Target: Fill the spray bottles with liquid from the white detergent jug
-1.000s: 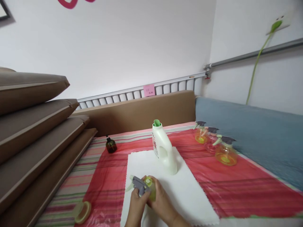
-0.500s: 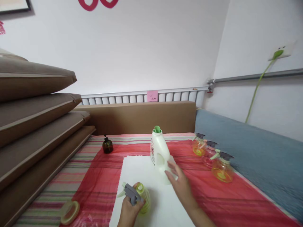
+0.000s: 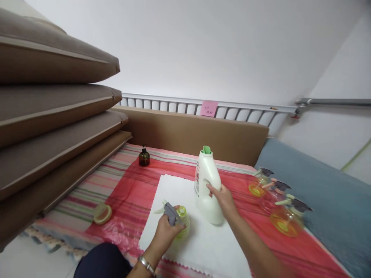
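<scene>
My left hand (image 3: 168, 229) is closed around a grey spray head (image 3: 170, 213) with a pale nozzle pointing left. Right beside it an uncapped yellow-green ribbed bottle (image 3: 185, 227) stands upright; whether the fingers also touch it I cannot tell. With my right hand (image 3: 223, 197) I grip the handle of a large white detergent jug (image 3: 209, 173), thumb through the handle opening. A green spout (image 3: 206, 149) shows in the jug's mouth. Both bottle and jug are over a white cloth (image 3: 176, 189).
Several spray bottles with coloured liquid, one a yellow bottle (image 3: 285, 224), line the right side. A dark pump bottle (image 3: 144, 157) stands at the back left, a round lid-like piece (image 3: 102, 213) nearer. Stacked brown cushions (image 3: 58, 104) rise at left; a brown board (image 3: 188, 129) closes the back.
My right hand has moved from beside the jug onto its handle and closed there. My left hand still holds the spray head by the bottle. The view has shifted and tilted.
</scene>
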`<state>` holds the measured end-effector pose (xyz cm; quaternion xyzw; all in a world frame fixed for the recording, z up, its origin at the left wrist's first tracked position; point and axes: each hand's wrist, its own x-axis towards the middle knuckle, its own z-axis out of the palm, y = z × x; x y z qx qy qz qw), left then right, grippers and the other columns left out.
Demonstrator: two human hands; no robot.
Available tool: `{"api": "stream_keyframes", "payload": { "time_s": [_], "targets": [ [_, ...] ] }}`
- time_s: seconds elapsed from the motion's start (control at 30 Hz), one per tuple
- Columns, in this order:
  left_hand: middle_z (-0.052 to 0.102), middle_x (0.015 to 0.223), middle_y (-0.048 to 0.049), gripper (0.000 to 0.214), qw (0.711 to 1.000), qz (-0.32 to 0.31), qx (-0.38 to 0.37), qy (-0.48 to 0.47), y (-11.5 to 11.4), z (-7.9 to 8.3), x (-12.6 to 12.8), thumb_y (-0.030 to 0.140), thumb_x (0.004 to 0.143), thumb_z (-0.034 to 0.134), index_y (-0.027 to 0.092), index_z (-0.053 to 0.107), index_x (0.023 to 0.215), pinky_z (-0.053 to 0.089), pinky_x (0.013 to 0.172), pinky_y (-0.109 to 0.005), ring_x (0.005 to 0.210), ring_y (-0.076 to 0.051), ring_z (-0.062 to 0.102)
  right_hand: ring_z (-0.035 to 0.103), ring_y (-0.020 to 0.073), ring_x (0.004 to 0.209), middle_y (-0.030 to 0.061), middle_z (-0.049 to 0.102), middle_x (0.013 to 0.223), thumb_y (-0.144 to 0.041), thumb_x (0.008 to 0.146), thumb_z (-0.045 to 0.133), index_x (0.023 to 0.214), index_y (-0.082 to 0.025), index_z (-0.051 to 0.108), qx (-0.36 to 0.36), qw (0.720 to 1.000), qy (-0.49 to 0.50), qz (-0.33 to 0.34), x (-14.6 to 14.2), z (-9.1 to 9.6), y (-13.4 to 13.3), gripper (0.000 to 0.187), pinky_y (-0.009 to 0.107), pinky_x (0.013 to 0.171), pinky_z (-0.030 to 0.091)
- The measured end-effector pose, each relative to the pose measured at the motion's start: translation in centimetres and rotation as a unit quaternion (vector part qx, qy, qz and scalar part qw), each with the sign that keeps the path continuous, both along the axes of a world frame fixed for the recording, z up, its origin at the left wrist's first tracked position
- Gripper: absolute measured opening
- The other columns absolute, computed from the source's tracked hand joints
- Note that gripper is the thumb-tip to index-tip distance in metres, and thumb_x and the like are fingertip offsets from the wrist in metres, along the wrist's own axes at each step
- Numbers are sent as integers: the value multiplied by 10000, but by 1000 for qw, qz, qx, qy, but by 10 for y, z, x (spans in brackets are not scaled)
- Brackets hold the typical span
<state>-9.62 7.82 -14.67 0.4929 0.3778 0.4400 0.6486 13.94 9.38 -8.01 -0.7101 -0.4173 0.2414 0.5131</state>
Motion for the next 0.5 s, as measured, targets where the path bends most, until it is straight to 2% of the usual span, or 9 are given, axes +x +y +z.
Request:
{"api": "stream_keyframes", "payload": {
  "time_s": [0.13, 0.27, 0.37, 0.43, 0.5],
  "targets": [
    [728, 883, -67, 582, 1000, 12, 9, 3, -2, -3, 1, 151, 545, 736, 116, 596, 1108, 506, 744, -302, 795, -222, 663, 502, 136, 463, -38, 534, 516, -502, 729, 615, 674, -183, 529, -14, 1000, -9, 6, 12, 27, -34, 335, 265, 456, 381],
    [711, 951, -64, 586, 998, 4, 35, 48, -2, -5, 1, 157, 576, 722, 115, 578, 1142, 489, 777, -292, 854, -216, 647, 506, 145, 464, -31, 532, 501, -550, 670, 649, 573, -200, 485, -64, 996, -32, 61, 27, 55, -83, 399, 261, 460, 374],
    [699, 980, -62, 604, 998, 1, 37, 55, -2, -5, 2, 163, 570, 726, 108, 573, 1152, 475, 804, -286, 887, -217, 636, 516, 146, 499, -20, 543, 519, -598, 709, 606, 603, -190, 506, -161, 975, -56, 141, 36, 74, -116, 433, 253, 493, 387],
    [694, 975, -65, 612, 998, 2, 38, 55, -2, -4, 3, 165, 564, 727, 96, 572, 1152, 470, 801, -286, 882, -218, 631, 508, 138, 503, -22, 546, 513, -642, 723, 565, 702, -176, 556, -216, 956, -65, 188, 42, 81, -132, 467, 244, 522, 394],
    [688, 973, -60, 604, 997, 2, 41, 62, -3, -3, 4, 166, 565, 723, 100, 578, 1147, 467, 791, -285, 875, -218, 624, 479, 125, 455, -24, 544, 489, -719, 673, 548, 804, -167, 578, -256, 936, -52, 234, 47, 84, -143, 568, 237, 498, 374]
  ]
}}
